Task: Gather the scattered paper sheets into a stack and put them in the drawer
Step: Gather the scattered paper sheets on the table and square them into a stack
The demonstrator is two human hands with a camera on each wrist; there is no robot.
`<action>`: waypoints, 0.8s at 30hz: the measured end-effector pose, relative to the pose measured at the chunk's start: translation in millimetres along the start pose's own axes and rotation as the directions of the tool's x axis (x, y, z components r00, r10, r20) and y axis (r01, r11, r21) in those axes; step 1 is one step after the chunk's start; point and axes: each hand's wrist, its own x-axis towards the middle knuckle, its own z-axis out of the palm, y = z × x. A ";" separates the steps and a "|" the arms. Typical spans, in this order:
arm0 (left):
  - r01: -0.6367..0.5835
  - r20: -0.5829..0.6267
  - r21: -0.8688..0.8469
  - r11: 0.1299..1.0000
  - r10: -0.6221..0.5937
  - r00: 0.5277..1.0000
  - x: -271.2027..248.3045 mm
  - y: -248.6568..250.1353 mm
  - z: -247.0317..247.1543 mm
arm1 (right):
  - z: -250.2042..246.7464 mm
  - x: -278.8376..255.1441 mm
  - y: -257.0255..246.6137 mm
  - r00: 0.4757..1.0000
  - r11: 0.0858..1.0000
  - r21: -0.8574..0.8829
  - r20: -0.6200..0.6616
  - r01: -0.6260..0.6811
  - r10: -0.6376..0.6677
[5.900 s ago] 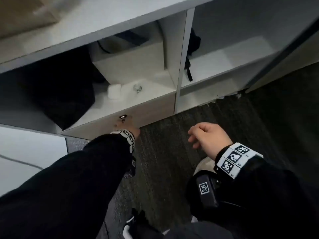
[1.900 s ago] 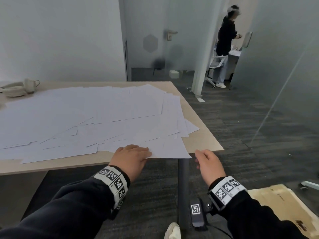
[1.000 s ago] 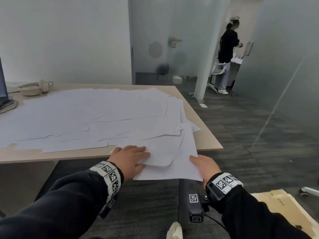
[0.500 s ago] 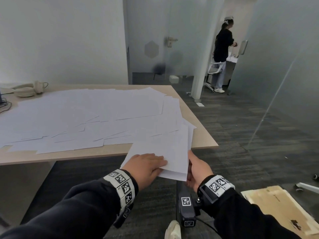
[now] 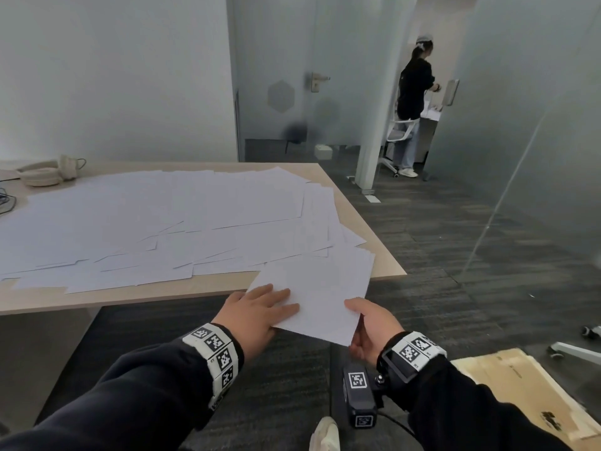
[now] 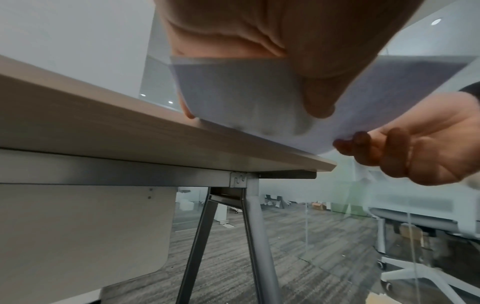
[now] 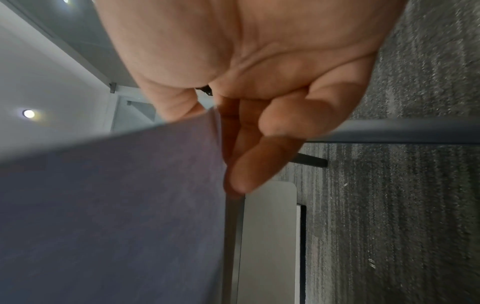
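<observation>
Presently: first few sheets (image 5: 320, 296), half off the surface (image 5: 374, 242) edge, pinched by left hand (image 5: 257, 315) and right hand (image 5: 370, 327); best squared and kept level before adding the scattered sheets (image 5: 156, 222).

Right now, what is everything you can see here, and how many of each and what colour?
held sheets: a few, exact count unclear, white, lifted at the table's near right corner between both hands
scattered sheets: many, white, spread overlapping across the table
table: one, light wood top, grey metal legs
headphones: one pair, cream, far left of the table
cardboard: one flat piece, tan, on the floor at right
other person: one, dark top, standing far off by a doorway
left hand: fingers on top of the held sheets, thumb beneath
right hand: pinches their right edge
</observation>
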 end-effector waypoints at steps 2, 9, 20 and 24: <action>-0.057 -0.001 0.003 0.998 0.057 0.998 -0.2 7.5 -0.9 | -5.0 -4.1 -3.4 1.000 1.000 0.028 -0.017 0.007 -0.007; -0.043 -0.084 -0.105 0.994 0.034 0.996 -6.8 22.2 -12.5 | -38.8 -5.3 -8.7 0.974 0.981 -0.167 -0.184 0.101 -0.132; 0.090 -0.222 -0.647 0.757 -0.300 0.928 -19.8 -3.0 -41.1 | -79.5 -10.1 -41.8 0.840 0.943 -0.131 -0.428 0.306 -0.332; 0.056 -0.213 -0.837 0.545 -0.419 0.883 2.8 -7.1 -46.1 | -52.7 0.5 -60.1 0.849 0.921 -0.112 -0.358 0.373 -0.388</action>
